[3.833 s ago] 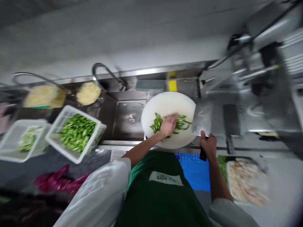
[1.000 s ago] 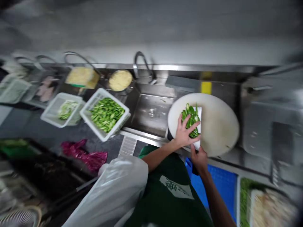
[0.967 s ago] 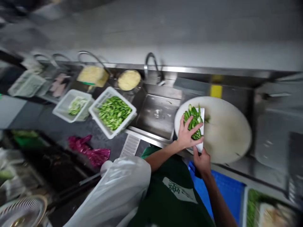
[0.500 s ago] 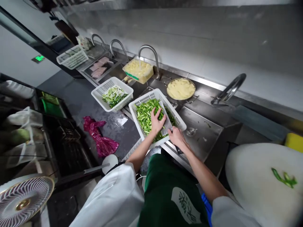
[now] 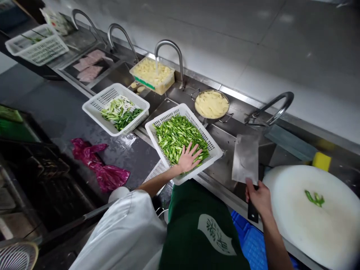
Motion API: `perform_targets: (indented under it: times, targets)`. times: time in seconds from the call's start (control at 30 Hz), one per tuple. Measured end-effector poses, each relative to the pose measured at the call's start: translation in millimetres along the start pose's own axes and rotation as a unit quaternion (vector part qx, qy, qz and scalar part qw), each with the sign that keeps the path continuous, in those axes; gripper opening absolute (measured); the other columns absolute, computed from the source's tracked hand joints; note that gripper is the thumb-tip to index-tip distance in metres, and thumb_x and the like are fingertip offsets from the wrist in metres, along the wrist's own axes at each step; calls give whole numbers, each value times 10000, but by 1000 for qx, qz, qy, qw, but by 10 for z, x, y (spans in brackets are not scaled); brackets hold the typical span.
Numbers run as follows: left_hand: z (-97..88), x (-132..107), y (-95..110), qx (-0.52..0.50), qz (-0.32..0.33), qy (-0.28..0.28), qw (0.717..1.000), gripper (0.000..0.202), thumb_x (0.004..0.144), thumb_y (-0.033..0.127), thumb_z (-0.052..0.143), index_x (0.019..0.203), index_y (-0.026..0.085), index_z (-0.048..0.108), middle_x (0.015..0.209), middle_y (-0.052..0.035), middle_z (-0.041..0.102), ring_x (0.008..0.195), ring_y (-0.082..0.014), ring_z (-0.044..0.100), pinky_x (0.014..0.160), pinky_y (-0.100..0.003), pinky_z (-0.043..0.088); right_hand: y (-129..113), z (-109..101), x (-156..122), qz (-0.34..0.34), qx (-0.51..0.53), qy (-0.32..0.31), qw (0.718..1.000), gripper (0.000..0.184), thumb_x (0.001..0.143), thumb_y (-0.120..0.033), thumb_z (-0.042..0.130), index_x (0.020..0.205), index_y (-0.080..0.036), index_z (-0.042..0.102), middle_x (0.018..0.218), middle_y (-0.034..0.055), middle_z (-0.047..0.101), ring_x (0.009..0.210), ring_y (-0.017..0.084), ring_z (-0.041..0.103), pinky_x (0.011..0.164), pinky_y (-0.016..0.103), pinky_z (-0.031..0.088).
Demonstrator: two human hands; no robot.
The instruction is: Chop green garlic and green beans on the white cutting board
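Note:
My left hand point(image 5: 189, 159) lies with fingers spread on the cut green peppers point(image 5: 180, 135), which fill a white perforated basket point(image 5: 215, 153) at the sink's edge. To the right, my right hand point(image 5: 259, 195) is wrapped round the black handle of a cleaver point(image 5: 246, 157). Its broad blade points away from me, over the sink's right part. Beside that hand is a round white chopping board point(image 5: 284, 210) with a few pieces of green pepper point(image 5: 315, 198) on it.
A second white basket point(image 5: 95, 119) holds cut greens and white pieces. Water runs from a faucet point(image 5: 180, 60) into a tub of pale yellow pieces point(image 5: 163, 85). A round strainer point(image 5: 211, 105) carries more pale slices. A purple plastic bag point(image 5: 98, 165) lies on the dark surface at left.
My right hand has carried the cleaver out of the pepper basket, rightward toward the chopping board. My left hand has spread flat nearer the basket's front. The view has shifted to the right.

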State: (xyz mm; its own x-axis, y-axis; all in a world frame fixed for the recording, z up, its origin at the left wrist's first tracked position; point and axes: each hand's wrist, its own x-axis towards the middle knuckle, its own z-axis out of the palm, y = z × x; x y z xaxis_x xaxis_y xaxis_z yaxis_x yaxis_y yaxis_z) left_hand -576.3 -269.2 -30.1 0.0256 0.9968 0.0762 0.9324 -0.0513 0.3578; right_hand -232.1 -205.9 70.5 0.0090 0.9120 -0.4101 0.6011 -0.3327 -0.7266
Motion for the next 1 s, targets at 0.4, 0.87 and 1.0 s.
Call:
perform_targets:
  times: [0.4, 0.87, 1.0]
  targets:
    - [-207, 703, 337, -47, -74, 131, 987, 468, 1032, 435, 394, 1381, 208, 607, 1516, -146, 512, 1485, -365, 345, 1176, -638, 314, 1100, -940, -526, 142, 267, 131, 944, 657, 562, -653, 893, 752, -259, 403, 471, -92, 503, 334, 117, 451, 307, 255, 381]
    - [1604, 1579, 3464, -208, 308, -46, 927, 445, 1023, 369, 411, 1422, 244, 561, 1431, -115, 580, 1384, -235, 506, 1161, -454, 441, 3033, -2081, -1118, 284, 254, 284, 880, 604, 620, -744, 782, 701, -235, 467, 453, -47, 545, 341, 145, 507, 338, 264, 416]
    - [1940, 2209, 3931, -137, 203, -63, 967, 712, 992, 568, 459, 1575, 171, 360, 1675, -179, 258, 1570, -326, 206, 1253, -561, 253, 3273, -2028, -1152, 285, 284, 271, 875, 618, 640, -783, 743, 679, -239, 451, 416, -49, 513, 317, 142, 478, 329, 263, 387]
